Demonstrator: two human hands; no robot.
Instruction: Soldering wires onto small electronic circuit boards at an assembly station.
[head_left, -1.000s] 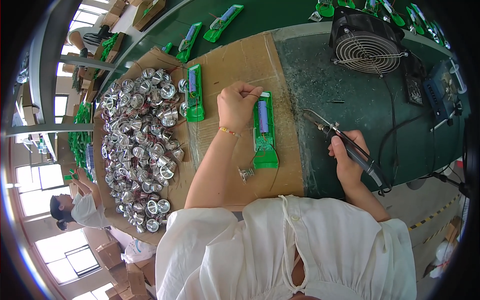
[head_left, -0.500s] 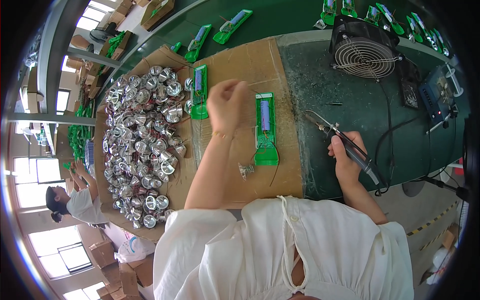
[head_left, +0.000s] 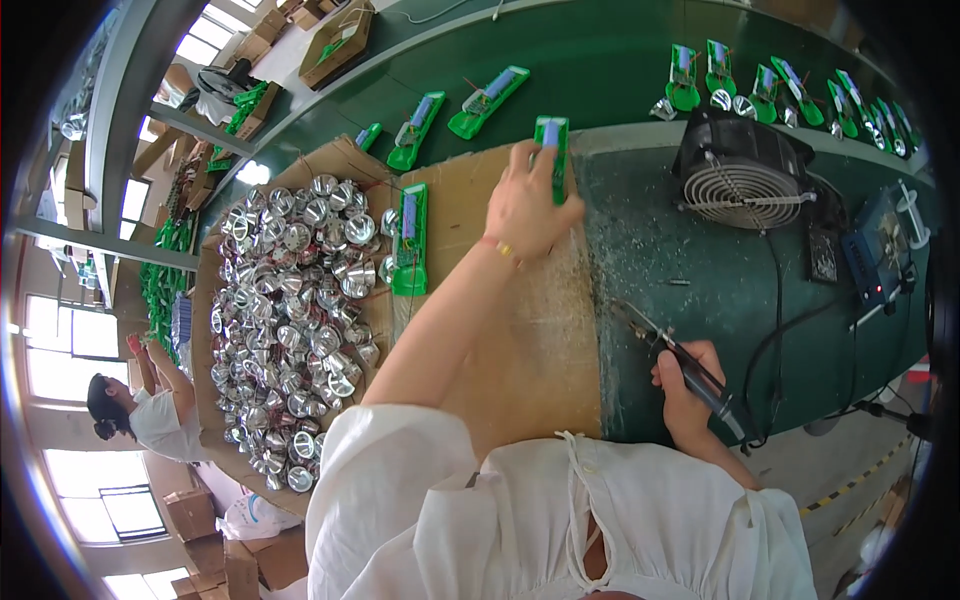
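Observation:
My left hand [head_left: 528, 208] is closed round a green plastic housing [head_left: 560, 165] with a blue battery cell in it, at the far edge of the cardboard sheet [head_left: 520, 350]. My fingers cover much of that housing. On the right, my right hand [head_left: 688, 392] grips a black soldering iron [head_left: 712, 392], its metal tip toward the far left, above the green tabletop. A second green housing [head_left: 410, 245] with a cell lies on the cardboard, left of my left hand.
A cardboard tray [head_left: 215, 400] heaped with silver reflector cups [head_left: 290, 320] sits at the left. A black fan [head_left: 740, 175] and a blue soldering station [head_left: 878, 245] stand at the right. More housings [head_left: 683, 80] line the far green belt. Another person [head_left: 160, 415] works at far left.
My left hand has moved away from me and right, and now holds the housing that lay in the middle of the cardboard. The view has tilted, shifting the scene downward. My right hand keeps the soldering iron.

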